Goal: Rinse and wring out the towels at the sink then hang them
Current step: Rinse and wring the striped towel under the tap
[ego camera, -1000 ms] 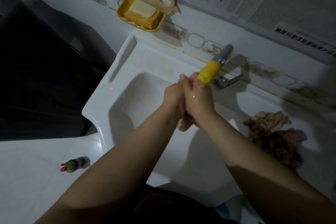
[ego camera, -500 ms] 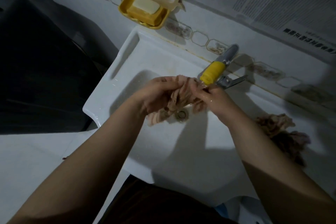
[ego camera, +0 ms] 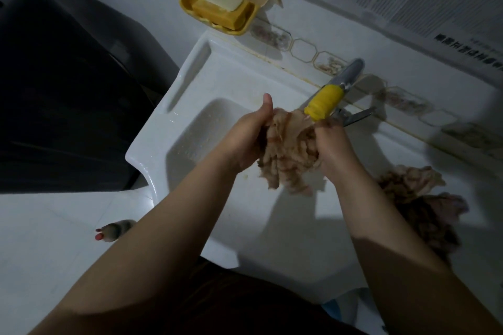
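Over glossy white sink (ego camera: 152, 149), left hand (ego camera: 245, 141) and right hand (ego camera: 333, 144) clutch bunched, shaggy beige towel (ego camera: 288, 155).

Open basin (ego camera: 196, 144) left of the hands; yellow-tipped tap (ego camera: 325, 102) overhead, heaped towels (ego camera: 419, 198) on the right rim.

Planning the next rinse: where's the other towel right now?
In the head view, the second towel lies bunched on the sink ledge, right of the right hand.
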Available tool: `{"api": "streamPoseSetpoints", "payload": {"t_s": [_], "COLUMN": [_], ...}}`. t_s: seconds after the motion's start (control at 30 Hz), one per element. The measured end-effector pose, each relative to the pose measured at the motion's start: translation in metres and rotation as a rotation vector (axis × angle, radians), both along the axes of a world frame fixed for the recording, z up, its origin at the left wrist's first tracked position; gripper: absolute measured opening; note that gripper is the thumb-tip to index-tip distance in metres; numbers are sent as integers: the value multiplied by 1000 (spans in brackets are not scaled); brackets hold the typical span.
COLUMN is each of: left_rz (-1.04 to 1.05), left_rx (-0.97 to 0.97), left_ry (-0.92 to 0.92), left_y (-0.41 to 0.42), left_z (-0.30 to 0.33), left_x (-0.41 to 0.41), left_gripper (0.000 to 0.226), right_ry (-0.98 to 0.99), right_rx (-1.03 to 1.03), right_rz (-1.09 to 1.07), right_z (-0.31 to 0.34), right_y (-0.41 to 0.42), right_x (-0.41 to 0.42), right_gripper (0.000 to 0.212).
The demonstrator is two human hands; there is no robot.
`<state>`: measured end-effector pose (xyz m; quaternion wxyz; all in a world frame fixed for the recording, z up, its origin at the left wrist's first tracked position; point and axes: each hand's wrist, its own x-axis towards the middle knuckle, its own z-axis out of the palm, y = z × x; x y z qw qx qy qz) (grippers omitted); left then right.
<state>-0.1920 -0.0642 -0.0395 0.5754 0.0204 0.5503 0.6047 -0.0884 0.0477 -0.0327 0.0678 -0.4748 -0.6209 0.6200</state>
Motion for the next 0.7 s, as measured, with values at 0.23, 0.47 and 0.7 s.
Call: {"api": "streamPoseSetpoints", "payload": {"t_s": [0.23,0.47,0.7], "left_rz": [99,242,254], "left_rx": [-66,-292,-317], "left_ry": [-11,-58,-10], "left_y": [-2,32,36], "left_z": [-2,-5,-5], "left_x": [8,32,43], "left_gripper": [41,44,54], "right_ry": [-8,-180,-264], "right_rx": [135,583,685], "right_rz": [30,171,288], "right_z": [-6,-9,-17], "right_y": [-4,-33,-25], "right_x": [11,-7,-4], "right_gripper": [22,42,48]}}
